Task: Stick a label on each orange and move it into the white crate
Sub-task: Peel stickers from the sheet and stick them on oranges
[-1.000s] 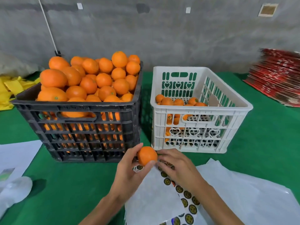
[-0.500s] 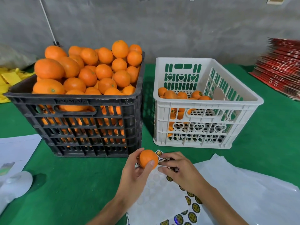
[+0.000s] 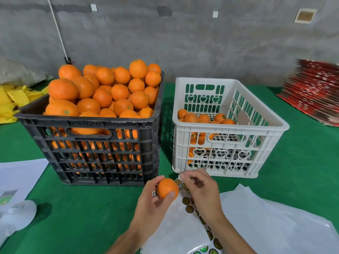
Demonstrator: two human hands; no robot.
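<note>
Left hand: the left hand holds one orange with the thumb and fingers curled round it, just above the green table.
Right hand: the right hand is just beside the orange, with its fingers bent and the fingertips pinched together. They seem to nip something small and pale, but I cannot tell what it is.
Sticker sheet: a white sheet of round labels lies under both hands, with dark and gold stickers in a row.
White crate: the white crate stands just behind the hands, with a few oranges at its bottom, mostly on the left side.
Black crate: the black crate stands just to the left of the white one, piled high with oranges.
Other things: white plastic sheets lie at the right, papers at the left, a stack of red cards far right, and yellow bags far left.
</note>
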